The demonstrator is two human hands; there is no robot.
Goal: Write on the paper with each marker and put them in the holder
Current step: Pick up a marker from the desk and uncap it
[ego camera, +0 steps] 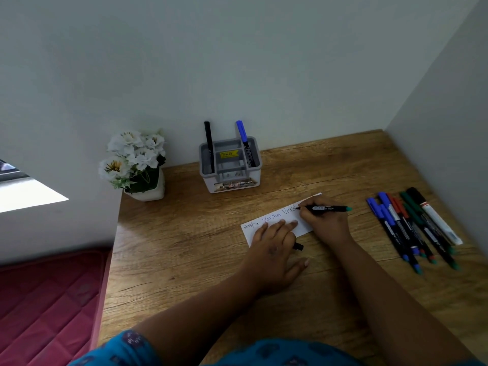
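White paper (280, 223) lies on the wooden desk (184, 260). Right hand (326, 220) pinches a marker (327, 208), tip on the paper. Left hand (274, 247) presses flat on it, a cap (299, 246) under its fingers. Holder (229, 165) stands behind; spare markers (414, 228) right.

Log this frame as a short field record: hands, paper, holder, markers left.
right hand: grips green-ended marker, tip on paper
left hand: fingers flat on paper, a black cap under it
writing: two words done, third in progress
holder: black marker and blue marker standing inside
loose markers: heap on desk, right side
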